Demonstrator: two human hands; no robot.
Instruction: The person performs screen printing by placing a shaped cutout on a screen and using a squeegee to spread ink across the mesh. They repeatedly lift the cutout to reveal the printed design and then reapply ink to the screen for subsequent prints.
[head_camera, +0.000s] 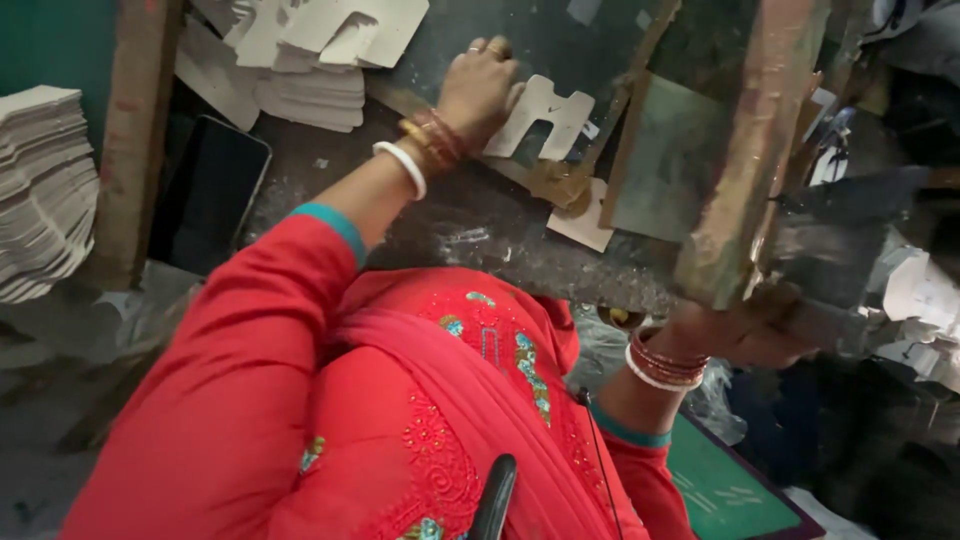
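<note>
Starting at the far left, there's a tall stack of white card pieces (40, 190) sitting past a rusty upright post (130, 140). Just right of the post a dark phone (210, 190) lies flat on the worktop (470, 230), screen up. Above it, along the top edge, is another loose pile of white cut-out shapes (300, 60), fanned out and overlapping.

My left hand (480, 85) is stretched out over the worktop, palm down, fingers curled and pressing on a white notched card cut-out (545, 115). The grip there isn't a full clench, more of a flat hold pinning the near edge of the piece down against the dark surface. That cut-out lies near the top middle, with a wooden strip (470, 140) running under it at a slant. Bangles and a white band sit on that wrist, and my red sleeve takes up most of the lower left.

A smaller pale scrap (585, 225) rests just below and right of the cut-out, next to a greenish plate (665, 160).

Further right, a worn metal lever (745, 170) comes down at a tilt. My right hand (745, 335) is at its lower end, by the worktop edge, clenched around the handle as far as I can tell, though it's blurry there. More bangles on that wrist. A green board (730, 490) shows at the bottom right, and paper scraps (920, 300) are heaped at the far right.
</note>
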